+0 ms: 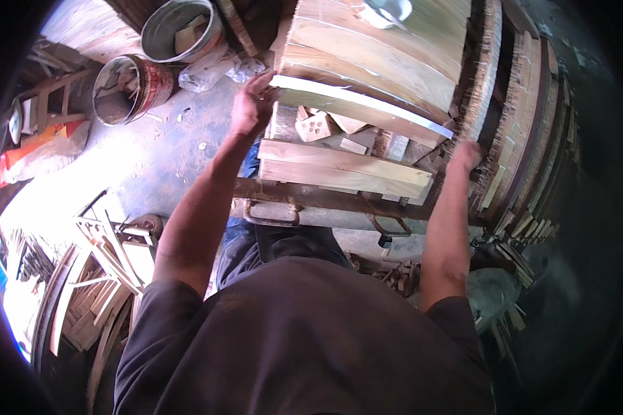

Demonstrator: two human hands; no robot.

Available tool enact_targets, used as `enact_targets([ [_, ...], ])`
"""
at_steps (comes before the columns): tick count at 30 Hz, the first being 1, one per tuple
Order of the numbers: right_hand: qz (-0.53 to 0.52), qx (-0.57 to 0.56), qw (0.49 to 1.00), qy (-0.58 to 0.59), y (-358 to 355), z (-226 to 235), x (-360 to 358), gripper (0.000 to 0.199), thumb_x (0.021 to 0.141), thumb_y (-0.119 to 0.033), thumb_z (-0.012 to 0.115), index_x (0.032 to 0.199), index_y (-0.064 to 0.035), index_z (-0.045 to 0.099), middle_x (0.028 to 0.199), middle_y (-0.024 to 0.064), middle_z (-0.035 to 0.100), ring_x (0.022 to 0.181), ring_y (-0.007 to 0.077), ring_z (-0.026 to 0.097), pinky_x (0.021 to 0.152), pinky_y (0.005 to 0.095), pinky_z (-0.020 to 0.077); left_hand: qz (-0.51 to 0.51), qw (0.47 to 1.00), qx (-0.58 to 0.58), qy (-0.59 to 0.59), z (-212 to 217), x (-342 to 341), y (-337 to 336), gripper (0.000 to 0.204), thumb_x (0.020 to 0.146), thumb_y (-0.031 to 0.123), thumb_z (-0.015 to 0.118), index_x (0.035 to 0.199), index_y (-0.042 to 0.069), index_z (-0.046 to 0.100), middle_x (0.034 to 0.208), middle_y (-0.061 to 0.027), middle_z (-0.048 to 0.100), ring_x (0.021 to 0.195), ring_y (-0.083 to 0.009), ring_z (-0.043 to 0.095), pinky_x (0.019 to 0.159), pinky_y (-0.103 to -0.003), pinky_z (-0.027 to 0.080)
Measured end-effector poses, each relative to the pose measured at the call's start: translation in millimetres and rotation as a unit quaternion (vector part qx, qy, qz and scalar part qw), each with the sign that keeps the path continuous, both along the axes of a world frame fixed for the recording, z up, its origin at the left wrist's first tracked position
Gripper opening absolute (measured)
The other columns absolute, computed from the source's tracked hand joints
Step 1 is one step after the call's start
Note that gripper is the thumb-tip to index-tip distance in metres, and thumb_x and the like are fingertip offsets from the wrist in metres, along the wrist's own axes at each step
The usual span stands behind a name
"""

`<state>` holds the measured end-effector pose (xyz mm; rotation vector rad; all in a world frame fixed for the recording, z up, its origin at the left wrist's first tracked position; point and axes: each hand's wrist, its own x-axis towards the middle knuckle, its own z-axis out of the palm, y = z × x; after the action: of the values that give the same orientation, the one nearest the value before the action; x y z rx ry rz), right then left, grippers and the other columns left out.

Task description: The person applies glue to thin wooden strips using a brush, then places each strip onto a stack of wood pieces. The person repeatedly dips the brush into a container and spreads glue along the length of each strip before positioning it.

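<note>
A long wooden strip [360, 111] lies crosswise in front of me, its upper edge coated white as if with glue. My left hand [253, 105] holds the strip's left end, fingers closed at its tip. Near the right end is my right hand [465, 156], beside the stacked boards' rough edge; its fingers are blurred and partly hidden. Beyond the strip lies a panel of pale boards [374, 48] side by side, with white lines at some joints. A white bowl [392, 11] with a stick or brush stands on it. Closer to me rests another wooden piece [346, 169].
Wood offcuts [315, 127] lie between the strips. A metal bar [325, 200] with bent handles crosses the near side. Stacked boards [512, 117] stand at right. Two buckets [181, 31] [128, 90] and plastic bags sit at far left; scrap wood [104, 290] is piled near left.
</note>
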<state>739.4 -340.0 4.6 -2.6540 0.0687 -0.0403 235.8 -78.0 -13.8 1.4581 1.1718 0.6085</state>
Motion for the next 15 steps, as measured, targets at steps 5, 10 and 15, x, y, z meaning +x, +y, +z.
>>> enact_targets([
  [5, 0.143, 0.184, 0.951, 0.203, 1, -24, -60, 0.017, 0.081, 0.002, 0.064, 0.097, -0.0033, 0.064, 0.093, 0.0048, 0.063, 0.089, 0.0161, 0.059, 0.080, 0.0337, 0.0480, 0.021, 1.000, -0.020, -0.011, -2, -4, -2, 0.041, 0.085, 0.002, 0.069, 0.126, 0.003, 0.063, 0.121, -0.0121, 0.064, 0.104, -0.0199, 0.065, 0.091, -0.030, 0.051],
  [10, 0.201, 0.169, 0.950, 0.167, 13, 21, -98, 0.028, 0.079, 0.003, 0.068, 0.106, -0.0028, 0.066, 0.100, 0.0045, 0.066, 0.092, 0.0148, 0.059, 0.087, 0.0299, 0.0450, 0.024, 0.996, 0.046, 0.070, 35, -4, -14, 0.040, 0.084, 0.003, 0.072, 0.123, 0.004, 0.064, 0.114, -0.0119, 0.065, 0.101, -0.0193, 0.066, 0.088, -0.029, 0.051],
  [15, 0.141, 0.278, 0.929, 0.200, -46, 13, -111, 0.020, 0.076, 0.000, 0.071, 0.097, 0.0001, 0.071, 0.090, 0.0034, 0.070, 0.082, 0.0137, 0.062, 0.078, 0.0277, 0.0471, -0.054, 0.983, 0.012, 0.177, 63, -12, -50, 0.023, 0.084, 0.011, 0.068, 0.106, 0.003, 0.069, 0.095, -0.0176, 0.065, 0.086, -0.0304, 0.064, 0.079, -0.037, 0.049],
])
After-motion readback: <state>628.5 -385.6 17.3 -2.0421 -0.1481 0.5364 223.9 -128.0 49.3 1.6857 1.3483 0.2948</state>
